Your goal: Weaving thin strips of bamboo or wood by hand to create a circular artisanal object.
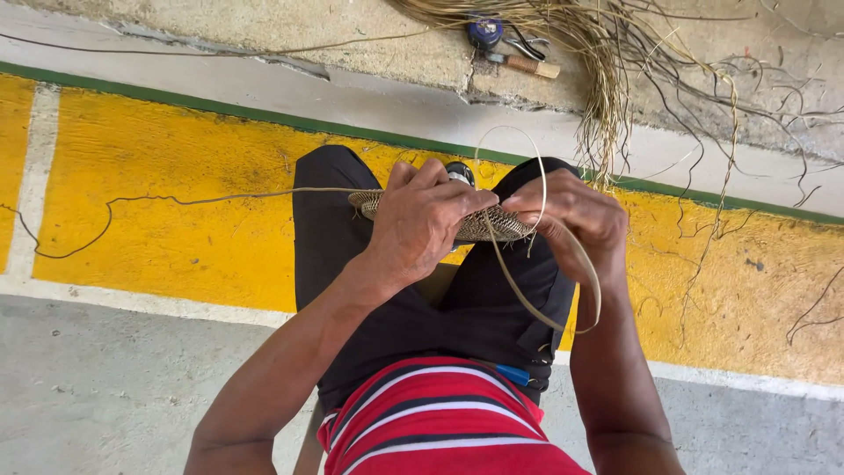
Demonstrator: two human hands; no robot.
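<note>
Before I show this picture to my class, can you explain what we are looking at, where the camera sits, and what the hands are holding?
The single picture comes from a camera worn on a person's head, looking down at their lap and the painted floor. There is no machine, only two bare hands. The left hand grips a flat woven piece resting over the knees. The right hand pinches its edge, beside a long pale strip that loops up and around. Ahead, on the concrete ledge, lie a bundle of dry fibres and a wooden-handled tool.
</note>
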